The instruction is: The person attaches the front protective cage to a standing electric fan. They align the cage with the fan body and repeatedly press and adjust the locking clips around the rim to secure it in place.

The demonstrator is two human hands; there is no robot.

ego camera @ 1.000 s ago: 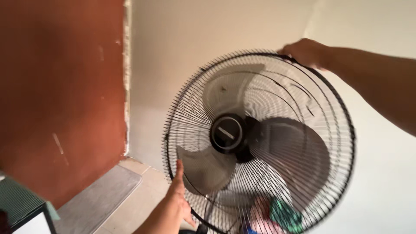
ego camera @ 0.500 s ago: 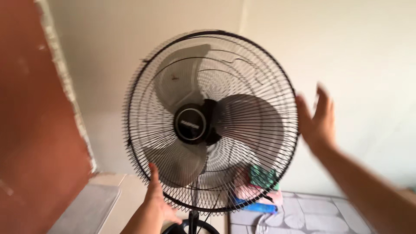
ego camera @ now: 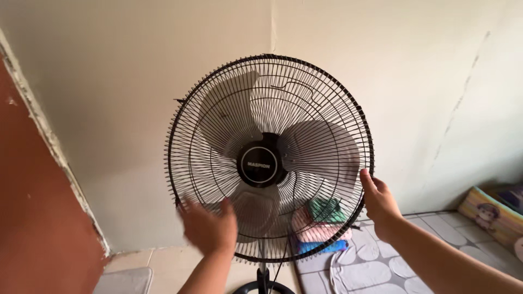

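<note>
A standing fan [ego camera: 271, 158] with a black wire grille and pale grey blades faces me, its round black hub in the middle. My left hand [ego camera: 210, 228], blurred by motion, is spread over the lower left of the grille. My right hand [ego camera: 377, 201] lies against the grille's lower right rim, fingers apart; I cannot tell whether they wrap around it. The blades are still. The fan's black pole and round base [ego camera: 265, 285] show at the bottom edge.
Cream walls meet in a corner behind the fan, with a red-brown wall [ego camera: 32, 218] at left. Folded cloths [ego camera: 318, 226], pink, green and blue, lie on the floor behind the grille. A patterned floor mat [ego camera: 381, 261] and a colourful cushion [ego camera: 490, 212] lie at right.
My right hand came down from the grille's top rim to its lower right edge. My left hand shifted up onto the lower left grille. The view swung right, centring the fan.
</note>
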